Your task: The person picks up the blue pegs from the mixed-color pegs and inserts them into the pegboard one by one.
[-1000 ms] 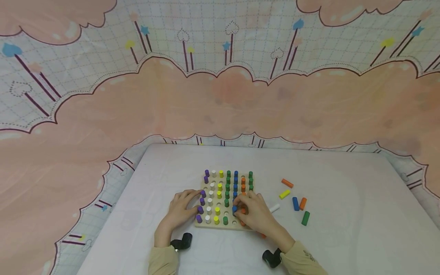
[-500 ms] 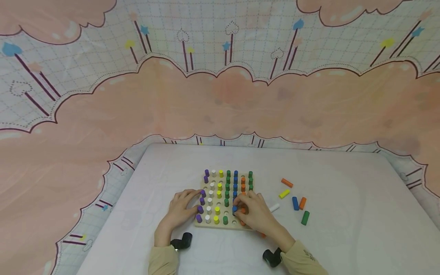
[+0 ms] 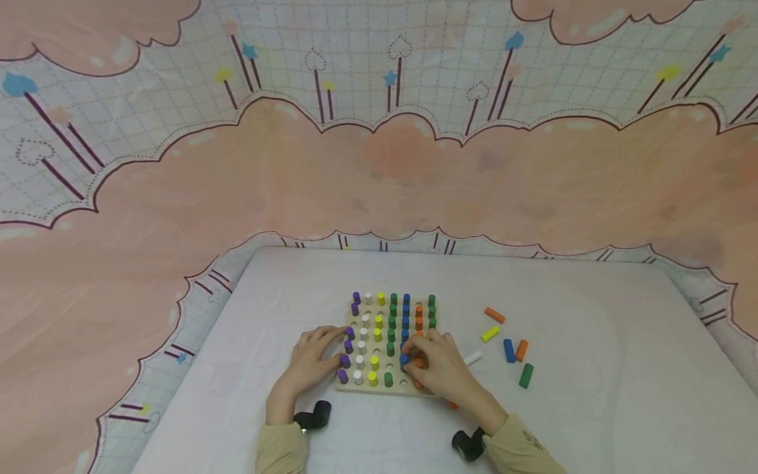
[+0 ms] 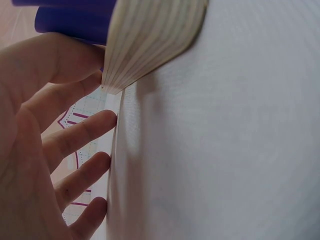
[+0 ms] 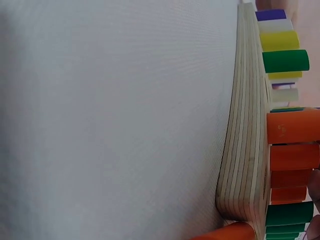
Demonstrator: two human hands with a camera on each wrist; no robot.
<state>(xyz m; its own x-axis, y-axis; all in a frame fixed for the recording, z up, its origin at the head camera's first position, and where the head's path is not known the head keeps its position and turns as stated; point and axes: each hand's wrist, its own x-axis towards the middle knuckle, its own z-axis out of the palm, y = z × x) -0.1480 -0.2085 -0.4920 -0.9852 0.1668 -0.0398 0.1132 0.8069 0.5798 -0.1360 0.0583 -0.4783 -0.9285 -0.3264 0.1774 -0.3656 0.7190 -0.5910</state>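
A wooden pegboard (image 3: pixel 379 390) lies on the table, with rows of purple, white, yellow, green, blue and orange pegs standing in its holes. My right hand (image 3: pixel 443 368) reaches over its near right part and pinches a blue peg (image 3: pixel 404 361) between thumb and forefinger. That peg stands in the blue row, in front of a bare hole. At the left edge, my left hand (image 3: pixel 310 359) touches the board beside the purple pegs (image 3: pixel 345 361), fingers spread. The left wrist view has its thumb (image 4: pixel 70 57) at the board's layered corner, close to a purple peg (image 4: pixel 72 25).
Right of the board lie loose pegs: a white peg (image 3: pixel 473 358), a yellow peg (image 3: pixel 490 334), a blue peg (image 3: pixel 509 351), a green peg (image 3: pixel 526 376) and orange ones (image 3: pixel 495 315). Another orange peg (image 5: pixel 227 232) lies against the board's near right corner, partly under my right wrist.
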